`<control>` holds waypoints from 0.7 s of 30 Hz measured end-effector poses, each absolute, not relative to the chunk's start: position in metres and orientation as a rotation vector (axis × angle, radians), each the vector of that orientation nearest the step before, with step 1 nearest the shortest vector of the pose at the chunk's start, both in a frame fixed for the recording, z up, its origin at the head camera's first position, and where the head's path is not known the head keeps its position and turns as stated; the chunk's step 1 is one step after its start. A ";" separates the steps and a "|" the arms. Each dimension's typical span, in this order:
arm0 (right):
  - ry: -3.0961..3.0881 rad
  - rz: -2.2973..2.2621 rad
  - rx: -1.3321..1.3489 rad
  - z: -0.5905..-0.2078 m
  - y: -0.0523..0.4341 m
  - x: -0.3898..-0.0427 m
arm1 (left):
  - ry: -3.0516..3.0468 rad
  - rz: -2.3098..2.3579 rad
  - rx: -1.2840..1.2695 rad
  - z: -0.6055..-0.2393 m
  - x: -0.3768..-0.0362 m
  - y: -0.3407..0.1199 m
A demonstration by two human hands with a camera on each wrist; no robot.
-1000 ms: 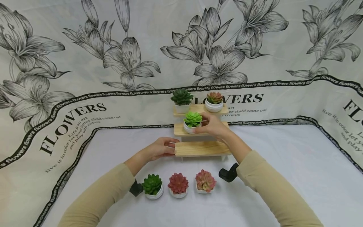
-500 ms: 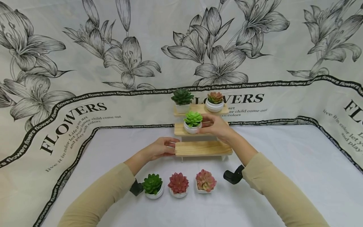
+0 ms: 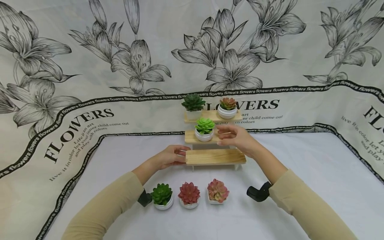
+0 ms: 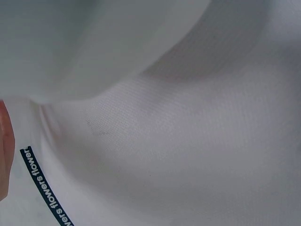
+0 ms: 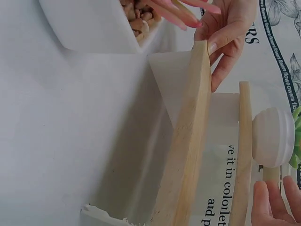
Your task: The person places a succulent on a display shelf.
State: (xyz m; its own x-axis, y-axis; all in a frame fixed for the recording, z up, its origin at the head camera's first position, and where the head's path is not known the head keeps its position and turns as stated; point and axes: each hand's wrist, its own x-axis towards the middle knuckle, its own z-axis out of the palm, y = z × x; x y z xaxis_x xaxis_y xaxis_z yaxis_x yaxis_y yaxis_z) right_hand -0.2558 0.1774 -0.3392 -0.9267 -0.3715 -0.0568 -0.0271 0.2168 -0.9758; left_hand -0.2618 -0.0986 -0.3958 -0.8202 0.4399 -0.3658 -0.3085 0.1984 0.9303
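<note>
- We have a three-step wooden stand (image 3: 214,156) on the white table (image 3: 300,186), and we judge the work of filling it with potted succulents to be about half done.
- The top step carries two pots: a dark green one (image 3: 193,106) at left and a reddish one (image 3: 227,107) at right.
- The middle step carries one, the light green pot (image 3: 204,129), standing upright at its left end; the right half of that step is bare.
- Our right hand (image 3: 237,137) hovers just right of the light green pot, fingers loosely spread and gripping nothing; the pot stands on its own, a small gap between it and the fingertips.
- Our left hand (image 3: 171,156) holds the left end of the bottom step, fingers curled round the board's edge, which the right wrist view confirms (image 5: 225,33).
- The bottom step holds nothing yet.
- Three pots wait in a row on the table in front of the stand: green (image 3: 162,196), red (image 3: 189,195) and pink (image 3: 217,191).
- By our reckoning, one place on the middle step and the bottom step are left to fill.
</note>
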 end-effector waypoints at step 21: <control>2.130 -1.724 -0.505 -0.361 0.195 -0.203 | 1.893 1.682 0.132 -0.398 -0.262 -0.098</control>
State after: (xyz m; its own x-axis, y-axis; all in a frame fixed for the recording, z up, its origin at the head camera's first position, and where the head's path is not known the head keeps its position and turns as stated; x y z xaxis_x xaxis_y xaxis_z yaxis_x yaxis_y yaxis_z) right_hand -0.2026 0.1949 -0.3605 -0.8739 -0.4837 -0.0491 -0.0528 0.1949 -0.9794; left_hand -0.2619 -0.0984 -0.3979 -0.8170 0.4484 -0.3625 -0.3073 0.1934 0.9318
